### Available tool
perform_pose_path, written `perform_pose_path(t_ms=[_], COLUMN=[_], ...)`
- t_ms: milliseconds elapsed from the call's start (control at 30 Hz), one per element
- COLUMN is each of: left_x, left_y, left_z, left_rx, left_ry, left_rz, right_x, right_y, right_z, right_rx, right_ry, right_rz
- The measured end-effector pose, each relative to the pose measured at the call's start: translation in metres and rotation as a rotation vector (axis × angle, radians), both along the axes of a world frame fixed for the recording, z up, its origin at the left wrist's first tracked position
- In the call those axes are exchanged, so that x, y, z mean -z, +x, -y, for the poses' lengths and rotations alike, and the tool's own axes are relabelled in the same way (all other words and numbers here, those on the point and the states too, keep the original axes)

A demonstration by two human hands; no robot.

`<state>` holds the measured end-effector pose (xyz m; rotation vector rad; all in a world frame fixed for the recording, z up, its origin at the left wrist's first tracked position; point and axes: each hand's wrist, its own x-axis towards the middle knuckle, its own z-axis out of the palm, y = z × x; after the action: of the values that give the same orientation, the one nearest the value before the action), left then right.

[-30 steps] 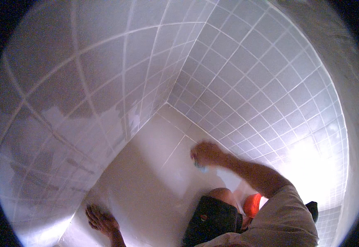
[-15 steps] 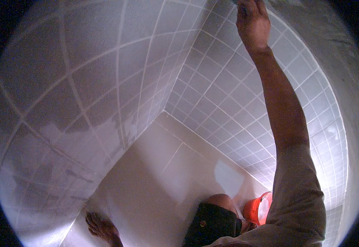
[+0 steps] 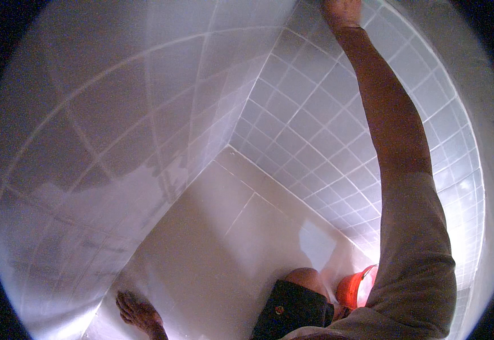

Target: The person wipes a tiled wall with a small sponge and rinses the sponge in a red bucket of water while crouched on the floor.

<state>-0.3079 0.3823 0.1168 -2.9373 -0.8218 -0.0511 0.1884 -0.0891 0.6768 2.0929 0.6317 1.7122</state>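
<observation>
My right arm reaches up along the grey tiled wall (image 3: 315,136) on the right. At the top edge of the head view my right hand (image 3: 342,13) is cut off, so its fingers and anything in them are out of sight. Low on the left, my left hand (image 3: 138,313) hangs over the floor near the foot of the left tiled wall (image 3: 111,130). Its fingers are loosely bent and apart, with nothing visible in them. Pale grout lines cross both walls, and a whitish smear spreads over the lower left wall.
An orange-red bucket (image 3: 349,289) with pale contents stands by the right wall, partly behind my sleeve. My bent knee and dark shorts (image 3: 289,311) are beside it. The beige floor (image 3: 201,243) runs into the corner where both walls meet.
My right hand has moved up, so its fingers have left the picture. The view has shifted slightly against the walls. My left hand has hardly moved.
</observation>
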Motion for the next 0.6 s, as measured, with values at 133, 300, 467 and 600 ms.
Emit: perform_pose_path(t_ms=[133,300,467,600], left_x=[-0.016,-0.012,0.000,-0.022], left_y=[0.002,0.005,-0.005,0.005], left_z=[0.005,0.004,-0.008,0.007], left_rx=[-0.072,-0.031,-0.057,-0.049], left_ry=[-0.091,-0.064,-0.081,-0.067], left_rz=[-0.070,-0.021,-0.021,-0.058], right_x=[0.004,0.017,0.111,0.211], right_y=[-0.009,-0.017,0.000,-0.020], right_z=[0.014,0.005,0.005,0.007], right_rx=[-0.147,-0.069,0.058,0.005], right_ry=[-0.385,-0.262,-0.126,-0.075], right_rz=[-0.158,0.012,-0.163,-0.236])
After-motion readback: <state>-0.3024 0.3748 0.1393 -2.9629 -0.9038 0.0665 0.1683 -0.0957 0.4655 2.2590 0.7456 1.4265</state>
